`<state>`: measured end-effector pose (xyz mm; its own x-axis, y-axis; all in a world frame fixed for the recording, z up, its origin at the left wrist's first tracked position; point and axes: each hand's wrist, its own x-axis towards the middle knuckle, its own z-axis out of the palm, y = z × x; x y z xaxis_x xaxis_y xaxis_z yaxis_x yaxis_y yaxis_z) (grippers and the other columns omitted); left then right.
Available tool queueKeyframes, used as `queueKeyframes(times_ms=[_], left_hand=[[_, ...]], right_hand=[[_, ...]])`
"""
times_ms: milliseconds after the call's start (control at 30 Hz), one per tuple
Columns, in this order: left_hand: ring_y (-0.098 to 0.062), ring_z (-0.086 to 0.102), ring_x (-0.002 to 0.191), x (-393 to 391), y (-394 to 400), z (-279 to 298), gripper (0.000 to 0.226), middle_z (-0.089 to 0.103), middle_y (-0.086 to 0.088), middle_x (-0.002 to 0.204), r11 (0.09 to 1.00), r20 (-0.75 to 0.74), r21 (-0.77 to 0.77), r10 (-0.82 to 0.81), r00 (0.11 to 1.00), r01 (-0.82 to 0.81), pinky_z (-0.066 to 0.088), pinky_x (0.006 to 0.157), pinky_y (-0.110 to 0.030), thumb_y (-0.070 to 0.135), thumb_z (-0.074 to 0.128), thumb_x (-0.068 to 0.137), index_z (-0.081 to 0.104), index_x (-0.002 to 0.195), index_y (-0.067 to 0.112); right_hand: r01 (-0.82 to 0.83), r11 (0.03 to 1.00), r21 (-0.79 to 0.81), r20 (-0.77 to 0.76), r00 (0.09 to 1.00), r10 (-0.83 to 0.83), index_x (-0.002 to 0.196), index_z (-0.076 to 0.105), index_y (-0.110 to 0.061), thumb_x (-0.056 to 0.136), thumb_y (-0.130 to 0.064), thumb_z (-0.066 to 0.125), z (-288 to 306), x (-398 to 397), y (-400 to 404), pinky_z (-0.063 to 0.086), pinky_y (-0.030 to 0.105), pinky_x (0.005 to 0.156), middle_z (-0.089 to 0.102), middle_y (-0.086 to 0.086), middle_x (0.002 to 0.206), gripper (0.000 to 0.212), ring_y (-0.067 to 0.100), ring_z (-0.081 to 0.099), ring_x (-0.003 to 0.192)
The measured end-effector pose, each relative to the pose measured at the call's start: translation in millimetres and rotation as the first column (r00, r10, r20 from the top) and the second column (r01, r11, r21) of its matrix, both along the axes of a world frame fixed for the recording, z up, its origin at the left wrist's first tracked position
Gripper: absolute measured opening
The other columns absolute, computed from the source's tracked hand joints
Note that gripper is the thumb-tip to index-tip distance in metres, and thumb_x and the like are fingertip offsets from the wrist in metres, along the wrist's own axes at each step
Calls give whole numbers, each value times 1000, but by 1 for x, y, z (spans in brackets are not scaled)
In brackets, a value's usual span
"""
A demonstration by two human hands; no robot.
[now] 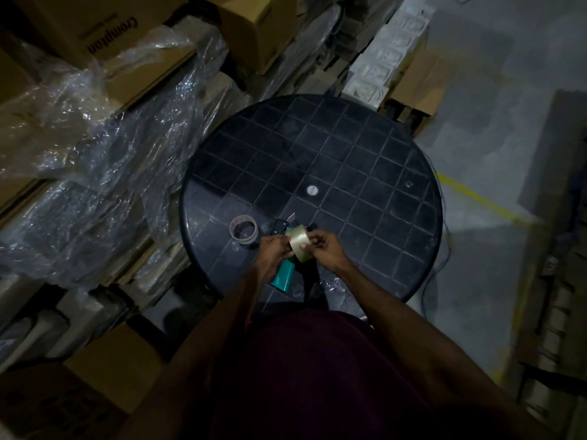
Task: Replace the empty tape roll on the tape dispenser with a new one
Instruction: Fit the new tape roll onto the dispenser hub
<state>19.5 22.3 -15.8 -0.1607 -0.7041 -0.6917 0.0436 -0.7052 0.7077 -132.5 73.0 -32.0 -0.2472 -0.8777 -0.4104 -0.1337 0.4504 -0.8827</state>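
Observation:
A pale roll of tape [300, 241] is held just above the near edge of the round black table [349, 147]. My left hand [274, 249] grips its left side and my right hand [324, 249] pinches its right rim. Under my hands lies the tape dispenser, with its teal handle [282, 276] pointing toward me and its dark head [279, 225] beyond my left hand. An empty cardboard tape core [243, 230] lies flat on the table to the left of the dispenser.
Stacked cardboard boxes [104, 30] and loose clear plastic wrap [95, 147] crowd the table's left side. More boxes stand behind the table. A yellow floor line [476, 198] crosses the grey floor at right. Bits of clear film [332, 285] lie at the table's near edge.

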Motion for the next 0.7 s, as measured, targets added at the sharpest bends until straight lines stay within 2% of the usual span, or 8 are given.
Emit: queueKeyframes(times_ms=[100, 200, 267, 300, 367, 433, 533, 700], left_hand=[[-24, 68, 78, -1, 1, -5, 15, 72, -17, 88, 999, -21, -25, -22, 1000, 21, 56, 62, -24, 12, 64, 94, 72, 93, 1], [-27, 70, 81, -2, 0, -10, 24, 72, -21, 95, 996, -30, -86, -24, 999, 21, 57, 64, -28, 15, 71, 90, 69, 102, -5], [-24, 71, 79, 0, -2, -12, 29, 73, -13, 93, 972, 167, -224, -28, 986, 66, 59, 64, -30, 20, 79, 81, 66, 102, 5], [-19, 71, 78, 2, -2, -10, 26, 72, -8, 90, 940, 275, -314, -46, 960, 135, 59, 66, -29, 21, 81, 79, 66, 98, 12], [-12, 70, 78, 2, -2, -10, 13, 73, -3, 86, 850, 365, -446, -111, 924, 279, 58, 70, -27, 15, 76, 81, 68, 91, 18], [-12, 71, 77, 2, -1, -9, 8, 75, -1, 85, 751, 454, -517, -166, 875, 411, 58, 71, -27, 13, 69, 82, 72, 86, 18], [-14, 67, 76, 3, -3, -11, 8, 72, -4, 88, 601, 591, -560, -193, 783, 571, 55, 71, -27, 10, 66, 82, 71, 88, 13], [-24, 66, 79, 3, -4, -11, 14, 69, -11, 91, 504, 692, -505, -250, 678, 701, 53, 73, -33, 19, 59, 86, 67, 92, 9]], right_hand=[[55, 998, -13, 36, 998, -54, 97, 70, -13, 81, -1, 77, 5, 0, 0, 52, 27, 70, 67, 2, 80, 21, 16, 62, 75], [90, 996, -3, 55, 994, -90, 90, 68, -17, 81, -1, 76, 6, 0, 0, 52, 27, 68, 65, 0, 77, 20, 14, 60, 72], [102, 995, 8, 43, 994, -102, 87, 68, -22, 80, -2, 77, 4, 1, 1, 51, 29, 68, 64, 1, 78, 23, 15, 60, 73], [110, 994, 13, 36, 993, -111, 87, 67, -23, 80, -4, 78, 4, 1, 2, 51, 31, 70, 65, 4, 82, 23, 16, 60, 76], [118, 993, 17, 28, 993, -119, 86, 66, -26, 80, -3, 77, 3, 1, 3, 51, 33, 73, 65, 8, 88, 25, 18, 61, 79], [103, 994, 20, 12, 995, -103, 87, 66, -25, 80, -3, 77, 4, 2, 3, 50, 31, 72, 63, 6, 87, 26, 16, 59, 79], [63, 998, 18, -20, 998, -63, 89, 66, -24, 80, -6, 79, 3, 2, 5, 49, 26, 72, 62, 1, 84, 24, 12, 58, 78], [33, 999, 12, -33, 999, -32, 84, 67, -24, 78, -3, 79, 1, -2, 11, 49, 23, 72, 63, 0, 83, 25, 11, 58, 77]])
